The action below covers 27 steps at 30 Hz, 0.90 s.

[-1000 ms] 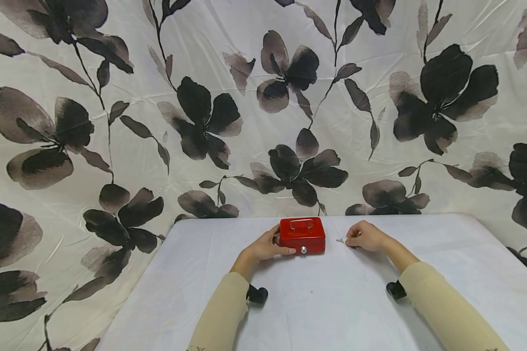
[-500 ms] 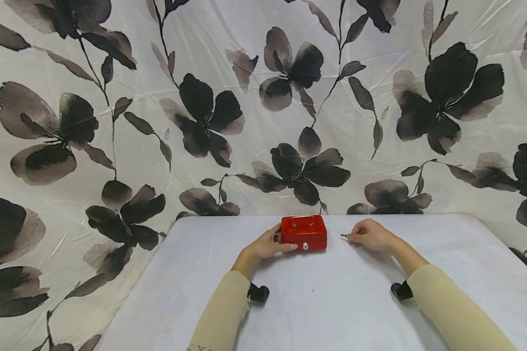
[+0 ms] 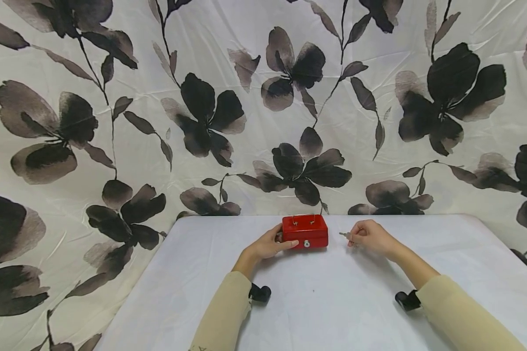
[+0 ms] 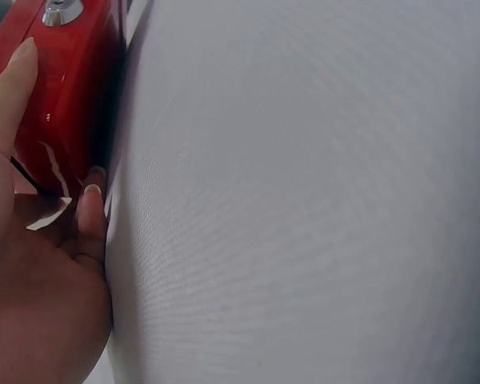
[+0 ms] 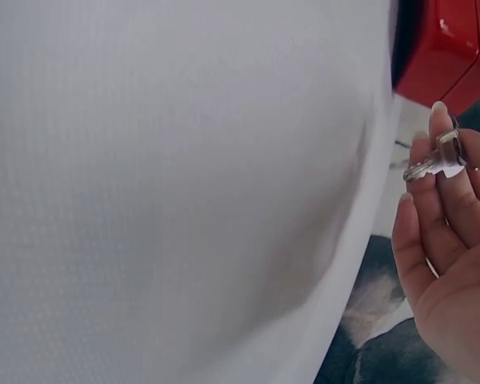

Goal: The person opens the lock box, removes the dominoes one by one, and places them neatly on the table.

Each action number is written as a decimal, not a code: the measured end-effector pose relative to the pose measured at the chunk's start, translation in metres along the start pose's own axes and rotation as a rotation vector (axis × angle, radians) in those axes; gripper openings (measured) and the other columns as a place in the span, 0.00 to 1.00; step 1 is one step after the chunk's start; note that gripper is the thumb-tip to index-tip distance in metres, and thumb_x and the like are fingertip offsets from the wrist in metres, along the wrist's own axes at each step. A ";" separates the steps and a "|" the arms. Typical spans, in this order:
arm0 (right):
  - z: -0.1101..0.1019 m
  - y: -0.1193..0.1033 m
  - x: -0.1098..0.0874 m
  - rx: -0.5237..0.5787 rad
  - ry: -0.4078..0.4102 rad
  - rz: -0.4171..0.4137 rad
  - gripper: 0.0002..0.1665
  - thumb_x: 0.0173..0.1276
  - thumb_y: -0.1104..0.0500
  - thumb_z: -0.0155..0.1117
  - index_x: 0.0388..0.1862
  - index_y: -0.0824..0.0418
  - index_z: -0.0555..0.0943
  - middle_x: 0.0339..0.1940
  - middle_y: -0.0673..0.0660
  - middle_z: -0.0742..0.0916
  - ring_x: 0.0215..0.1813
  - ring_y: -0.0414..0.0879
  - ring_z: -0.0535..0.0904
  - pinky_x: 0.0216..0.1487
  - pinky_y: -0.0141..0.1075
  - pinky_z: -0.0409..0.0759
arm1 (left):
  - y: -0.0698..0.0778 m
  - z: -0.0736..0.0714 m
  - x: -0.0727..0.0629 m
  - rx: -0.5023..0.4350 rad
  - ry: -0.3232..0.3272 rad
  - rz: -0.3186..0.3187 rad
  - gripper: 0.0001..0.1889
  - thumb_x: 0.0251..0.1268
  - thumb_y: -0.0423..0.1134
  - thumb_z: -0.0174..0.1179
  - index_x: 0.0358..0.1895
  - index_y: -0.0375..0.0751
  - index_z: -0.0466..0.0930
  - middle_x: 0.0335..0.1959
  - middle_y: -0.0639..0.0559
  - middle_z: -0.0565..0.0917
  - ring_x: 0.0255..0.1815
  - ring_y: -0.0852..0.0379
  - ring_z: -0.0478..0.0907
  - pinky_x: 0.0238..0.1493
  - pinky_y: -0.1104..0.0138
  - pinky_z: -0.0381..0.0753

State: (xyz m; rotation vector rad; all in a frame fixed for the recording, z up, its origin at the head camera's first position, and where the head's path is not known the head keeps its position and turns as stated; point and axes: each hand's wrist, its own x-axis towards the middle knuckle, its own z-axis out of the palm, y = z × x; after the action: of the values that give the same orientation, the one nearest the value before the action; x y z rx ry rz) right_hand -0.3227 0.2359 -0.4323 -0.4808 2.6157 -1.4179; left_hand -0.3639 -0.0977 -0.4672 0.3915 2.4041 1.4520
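Observation:
A small red cash box (image 3: 305,238) with a wire handle and a round silver lock (image 3: 307,243) stands near the table's far edge. My left hand (image 3: 265,245) grips its left end. In the left wrist view the thumb (image 4: 14,92) lies along the front face below the lock, and other fingers reach round the end and low edge. To the right of the box, my right hand (image 3: 371,237) pinches a small silver key (image 5: 434,164) between thumb and fingers. The key's blade points toward the box, a short gap away from it.
A white cloth covers the table (image 3: 307,312), whose far edge runs just behind the box. Behind it hangs a floral curtain (image 3: 241,122). Dark wrist cameras (image 3: 260,293) sit under both sleeves.
The box has shifted slightly away from me with the left hand, and its handle appears more upright. The right hand has turned a little, its wrist swinging rightward, key still pinched.

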 end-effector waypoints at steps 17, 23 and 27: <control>0.030 -0.025 -0.015 -0.094 0.094 -0.079 0.05 0.71 0.67 0.65 0.34 0.67 0.82 0.29 0.56 0.90 0.31 0.47 0.81 0.32 0.34 0.78 | 0.000 0.001 -0.003 -0.041 -0.021 -0.001 0.48 0.65 0.56 0.69 0.81 0.42 0.54 0.72 0.44 0.71 0.72 0.43 0.66 0.72 0.42 0.64; 0.042 -0.033 -0.016 -0.097 0.090 -0.106 0.05 0.71 0.67 0.64 0.34 0.68 0.82 0.28 0.54 0.90 0.31 0.47 0.80 0.31 0.34 0.78 | 0.001 0.001 -0.004 -0.032 -0.010 -0.026 0.50 0.64 0.59 0.69 0.81 0.41 0.54 0.73 0.44 0.70 0.72 0.43 0.66 0.71 0.42 0.66; 0.049 -0.038 -0.015 -0.097 0.087 -0.121 0.05 0.71 0.68 0.64 0.34 0.68 0.82 0.28 0.54 0.89 0.30 0.46 0.80 0.31 0.33 0.79 | 0.002 0.001 -0.004 -0.016 0.000 -0.020 0.50 0.64 0.59 0.69 0.81 0.40 0.54 0.73 0.44 0.71 0.71 0.44 0.67 0.70 0.43 0.69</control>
State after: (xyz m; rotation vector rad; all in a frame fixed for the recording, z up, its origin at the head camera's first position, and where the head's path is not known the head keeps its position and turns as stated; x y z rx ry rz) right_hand -0.2875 0.1833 -0.4282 -0.6119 2.7781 -1.3803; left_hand -0.3594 -0.0975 -0.4659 0.3630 2.3880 1.4613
